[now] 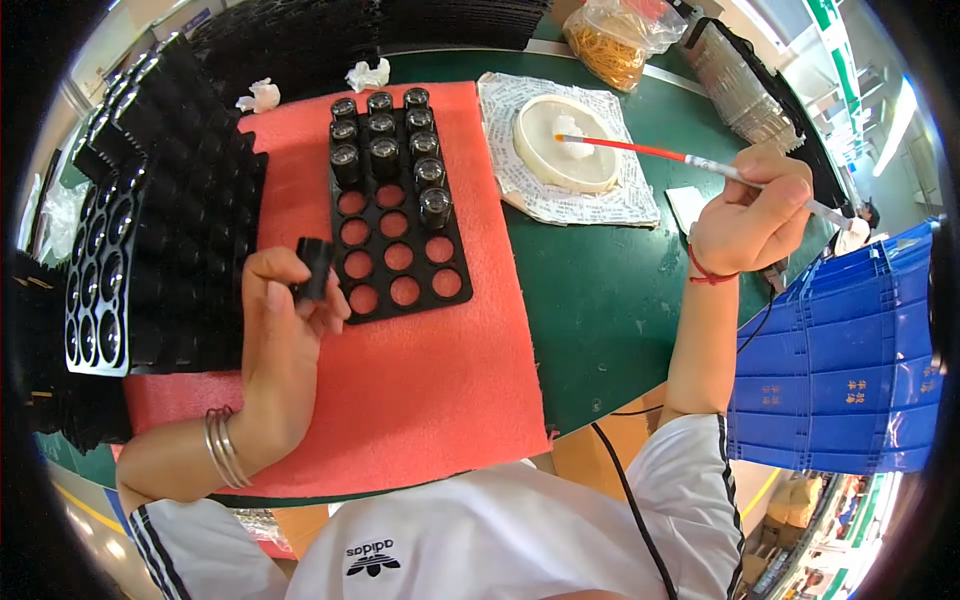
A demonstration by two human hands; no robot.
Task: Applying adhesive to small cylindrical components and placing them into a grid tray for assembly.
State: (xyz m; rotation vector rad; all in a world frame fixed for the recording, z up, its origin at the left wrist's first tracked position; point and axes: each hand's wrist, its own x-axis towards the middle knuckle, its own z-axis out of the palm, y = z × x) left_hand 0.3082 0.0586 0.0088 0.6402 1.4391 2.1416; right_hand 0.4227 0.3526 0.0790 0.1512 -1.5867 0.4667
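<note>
My left hand (pixel 287 305) pinches a small black cylinder (pixel 316 266) above the red foam mat (pixel 430 400), beside a black tray (pixel 425 288) with round holes. Several black cylinders with clear, glassy tops (pixel 384 153) stand in the tray's far rows and down its right column; the nearer holes show the red mat. My right hand (pixel 757 207) grips a thin paintbrush (pixel 655 151) by its pale handle end. The brush's tip is over a round cream dish (pixel 543 165) holding a white wad (pixel 574 150). I cannot tell whether the tip touches the wad.
Stacked black trays (pixel 190 260) rise at the left. Printed paper (pixel 640 205) lies under the dish on the green table (pixel 580 330). White crumpled tissues (pixel 368 74) and a bag of yellow bands (pixel 612 65) sit at the back. Blue crates (pixel 840 370) stand right.
</note>
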